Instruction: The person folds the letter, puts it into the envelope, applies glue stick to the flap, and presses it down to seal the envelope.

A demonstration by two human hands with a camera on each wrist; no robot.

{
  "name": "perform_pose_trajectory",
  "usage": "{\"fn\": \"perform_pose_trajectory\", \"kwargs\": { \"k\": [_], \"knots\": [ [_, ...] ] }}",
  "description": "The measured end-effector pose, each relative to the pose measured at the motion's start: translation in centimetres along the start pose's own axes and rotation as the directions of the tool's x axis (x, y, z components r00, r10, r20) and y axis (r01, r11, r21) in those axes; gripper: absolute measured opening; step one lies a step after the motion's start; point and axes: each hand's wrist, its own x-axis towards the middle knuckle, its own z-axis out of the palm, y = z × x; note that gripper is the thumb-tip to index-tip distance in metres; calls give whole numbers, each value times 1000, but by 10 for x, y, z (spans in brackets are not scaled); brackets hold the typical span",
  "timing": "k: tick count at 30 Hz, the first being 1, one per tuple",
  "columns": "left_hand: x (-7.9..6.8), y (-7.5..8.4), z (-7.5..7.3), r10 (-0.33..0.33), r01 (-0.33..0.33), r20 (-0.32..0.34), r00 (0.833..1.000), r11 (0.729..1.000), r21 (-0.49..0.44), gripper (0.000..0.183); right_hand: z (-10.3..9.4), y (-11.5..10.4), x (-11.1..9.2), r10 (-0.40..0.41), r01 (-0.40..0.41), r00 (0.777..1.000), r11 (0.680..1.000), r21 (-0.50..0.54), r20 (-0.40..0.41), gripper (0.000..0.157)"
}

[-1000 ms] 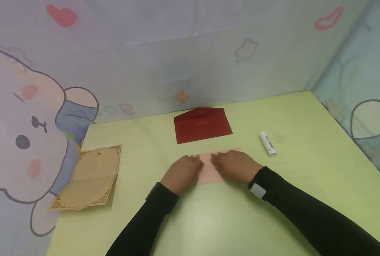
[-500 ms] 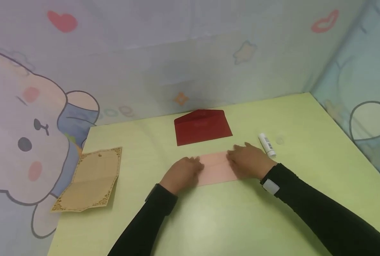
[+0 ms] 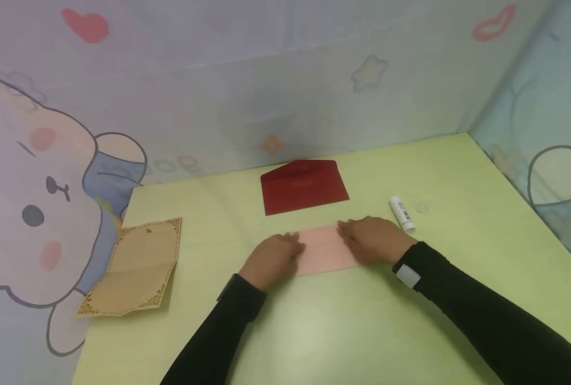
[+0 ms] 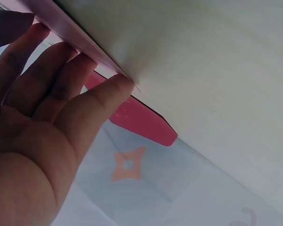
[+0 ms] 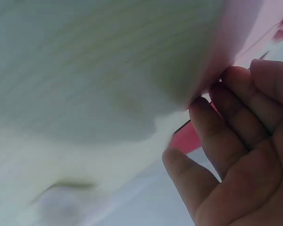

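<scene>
A folded pink sheet of paper (image 3: 323, 250) lies flat on the table in the head view. On its left end rests my left hand (image 3: 272, 261); in the left wrist view its loosely bent fingers (image 4: 101, 101) lie along the paper's edge, fingertips touching it. At the other end, my right hand (image 3: 374, 239) presses with its fingertips, and the right wrist view shows those fingers (image 5: 214, 127) lightly bent against the pink paper (image 5: 233, 33). Each hand hides the outer end beneath it. Just beyond the paper lies a red envelope (image 3: 306, 190), its flap raised toward the wall.
A white glue stick (image 3: 402, 214) lies near my right hand, with a small clear round piece (image 3: 422, 207) beside it. At the left edge of the table (image 3: 208, 342) stands a creased tan sheet with an ornate border (image 3: 136, 267). Printed fabric (image 3: 208, 107) backs the table.
My right hand has slid right along the pink paper to its far end, baring more of the sheet, then stayed about there. The left hand has kept its place.
</scene>
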Motion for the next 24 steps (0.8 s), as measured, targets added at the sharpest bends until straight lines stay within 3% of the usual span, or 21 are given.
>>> {"fn": "perform_pose_trajectory", "kwargs": {
  "k": [2, 6, 7, 12, 14, 21, 24],
  "knots": [
    [2, -3, 1, 4, -3, 3, 1000, 1000, -22, 27, -3, 10, -4, 11, -11, 1000, 1000, -12, -3, 49],
    [10, -15, 35, 15, -17, -39, 999, 999, -39, 14, 2, 3, -3, -36, 35, 999, 995, -99, -15, 43],
    [10, -14, 37, 19, -20, -54, 998, 1000, -21, 13, 4, -4, -1, -56, 55, 998, 993, -109, -13, 43],
    [15, 8, 27, -34, 34, -15, 999, 999, -3, 16, 17, -29, 9, -162, 160, 987, 984, -77, -19, 42],
    [19, 8, 36, -46, 46, -10, 999, 999, 20, 18, 19, -32, 9, -167, 165, 986, 984, -62, -26, 42],
    [12, 7, 27, -102, 104, -37, 994, 993, 60, 28, 11, -13, -5, -87, 86, 996, 995, -59, -26, 44],
    [11, -4, 34, -117, 120, -48, 992, 991, 60, 27, 9, 0, -14, -61, 58, 997, 997, -54, -45, 44]
  ]
}}
